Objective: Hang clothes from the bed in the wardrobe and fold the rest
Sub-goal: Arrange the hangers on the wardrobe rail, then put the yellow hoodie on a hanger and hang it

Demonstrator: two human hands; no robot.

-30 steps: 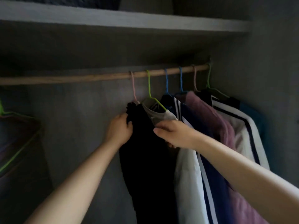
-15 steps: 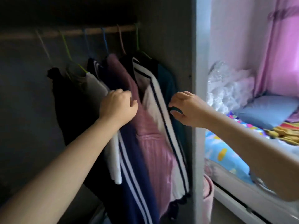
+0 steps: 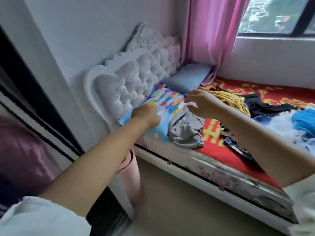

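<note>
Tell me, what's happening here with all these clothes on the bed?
A person is sorting laundry. Both arms reach over the bed: the left hand is over the colourful pillow, the right hand hovers above a grey garment. Neither holds anything. Yellow, black and blue clothes lie unfolded on the red cover.

The bed (image 3: 221, 174) runs rightward from the headboard (image 3: 122, 86), under the window (image 3: 276, 14). Two pillows (image 3: 187, 77) lie against the headboard; a crumpled garment (image 3: 185, 132) lies before them, more clothes (image 3: 265, 108) heaped to its right
</note>
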